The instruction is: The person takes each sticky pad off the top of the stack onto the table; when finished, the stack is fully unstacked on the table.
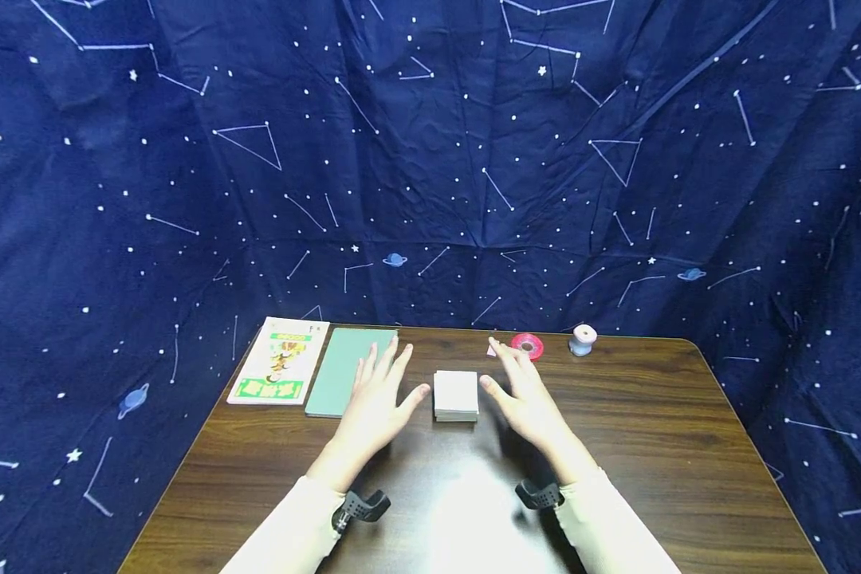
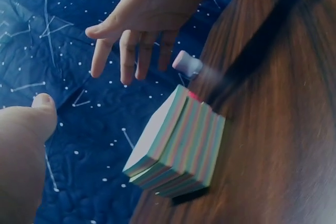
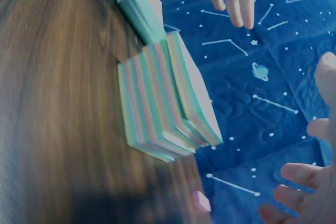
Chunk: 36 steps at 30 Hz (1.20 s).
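Note:
A squared stack of note paper (image 1: 455, 391) stands on the table, white on top, with pastel stripes of green, pink and yellow along its sides in both wrist views. My left hand (image 1: 375, 405) hovers to the left of the stack, fingers spread and thumb pointing toward it, over the edge of a green notebook (image 1: 340, 371). On the other side, my right hand (image 1: 529, 405) is held up in the same way, fingers extended toward the back. Neither hand touches the paper (image 2: 176, 142); a gap shows on both sides.
Left of the notebook lies a white booklet (image 1: 278, 361) with a colourful cover. Behind my right fingertips are a red ring-shaped roll (image 1: 527, 345) and a small pink block (image 3: 201, 202). A pale spool (image 1: 583, 340) stands near the back edge. Dark blue star-patterned cloth (image 1: 430, 159) hangs behind the wooden table.

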Each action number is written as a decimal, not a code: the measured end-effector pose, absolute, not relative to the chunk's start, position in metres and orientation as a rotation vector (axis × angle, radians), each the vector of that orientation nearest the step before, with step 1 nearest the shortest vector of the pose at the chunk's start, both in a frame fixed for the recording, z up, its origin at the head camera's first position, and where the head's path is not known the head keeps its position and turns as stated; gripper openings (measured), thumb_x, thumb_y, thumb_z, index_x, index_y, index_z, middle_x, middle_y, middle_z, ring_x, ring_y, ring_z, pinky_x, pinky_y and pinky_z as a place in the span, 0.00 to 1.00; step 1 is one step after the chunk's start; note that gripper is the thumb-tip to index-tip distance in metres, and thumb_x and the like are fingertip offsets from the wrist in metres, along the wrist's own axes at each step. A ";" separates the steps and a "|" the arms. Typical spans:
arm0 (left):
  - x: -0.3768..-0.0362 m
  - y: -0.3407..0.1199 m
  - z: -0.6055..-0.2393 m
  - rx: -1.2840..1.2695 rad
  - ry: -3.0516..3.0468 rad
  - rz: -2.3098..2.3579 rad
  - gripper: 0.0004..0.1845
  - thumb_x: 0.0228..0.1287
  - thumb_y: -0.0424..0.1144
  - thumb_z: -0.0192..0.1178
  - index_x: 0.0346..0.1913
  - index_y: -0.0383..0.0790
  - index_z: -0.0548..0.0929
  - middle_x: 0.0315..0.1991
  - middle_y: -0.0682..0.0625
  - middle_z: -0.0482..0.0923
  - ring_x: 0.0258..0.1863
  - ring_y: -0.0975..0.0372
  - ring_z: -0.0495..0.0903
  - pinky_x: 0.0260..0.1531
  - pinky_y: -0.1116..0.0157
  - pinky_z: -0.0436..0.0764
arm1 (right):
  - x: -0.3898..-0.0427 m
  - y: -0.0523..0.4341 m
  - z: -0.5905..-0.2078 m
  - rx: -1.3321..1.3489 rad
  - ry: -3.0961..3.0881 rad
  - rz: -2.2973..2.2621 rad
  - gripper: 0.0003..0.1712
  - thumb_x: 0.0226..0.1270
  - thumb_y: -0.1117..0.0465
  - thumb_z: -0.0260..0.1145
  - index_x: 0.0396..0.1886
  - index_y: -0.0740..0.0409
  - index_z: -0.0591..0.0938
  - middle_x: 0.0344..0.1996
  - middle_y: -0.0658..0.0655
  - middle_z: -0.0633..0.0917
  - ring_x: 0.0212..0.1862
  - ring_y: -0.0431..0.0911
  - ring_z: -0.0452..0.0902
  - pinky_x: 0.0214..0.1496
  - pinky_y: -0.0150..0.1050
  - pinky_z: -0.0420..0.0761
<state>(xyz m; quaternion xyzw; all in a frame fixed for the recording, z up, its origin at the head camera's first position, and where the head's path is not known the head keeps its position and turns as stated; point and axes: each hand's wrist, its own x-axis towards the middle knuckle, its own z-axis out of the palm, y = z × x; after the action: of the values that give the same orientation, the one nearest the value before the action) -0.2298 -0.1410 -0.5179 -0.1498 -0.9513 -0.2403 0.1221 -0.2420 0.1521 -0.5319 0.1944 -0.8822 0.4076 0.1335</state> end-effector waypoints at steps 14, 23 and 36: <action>-0.227 -0.114 -0.555 -0.274 -2.587 -1.256 0.37 0.81 0.53 0.62 0.84 0.45 0.66 0.86 0.42 0.63 0.85 0.38 0.59 0.81 0.32 0.62 | -0.234 0.117 -0.555 0.030 -2.191 1.843 0.23 0.85 0.59 0.62 0.74 0.59 0.78 0.62 0.67 0.79 0.60 0.55 0.76 0.63 0.44 0.77; -0.228 -0.096 -0.586 -0.264 -2.491 -1.594 0.34 0.86 0.46 0.56 0.87 0.43 0.61 0.85 0.37 0.62 0.82 0.36 0.64 0.79 0.32 0.66 | -0.233 0.124 -0.589 0.117 -2.144 2.160 0.29 0.87 0.57 0.60 0.82 0.50 0.71 0.58 0.56 0.70 0.40 0.42 0.71 0.34 0.30 0.74; -0.224 -0.099 -0.594 -0.400 -2.633 -1.600 0.49 0.79 0.55 0.63 0.91 0.49 0.47 0.89 0.40 0.52 0.87 0.39 0.55 0.82 0.30 0.58 | -0.237 0.123 -0.603 0.283 -2.203 2.209 0.36 0.83 0.60 0.66 0.85 0.47 0.67 0.58 0.60 0.69 0.37 0.39 0.72 0.35 0.31 0.80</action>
<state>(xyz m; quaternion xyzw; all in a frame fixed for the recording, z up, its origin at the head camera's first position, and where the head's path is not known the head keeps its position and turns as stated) -0.2241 -0.0988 -0.5945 -0.1287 -0.8473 -0.5150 0.0173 -0.2375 0.1232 -0.6034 0.0904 -0.7033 0.7051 0.0043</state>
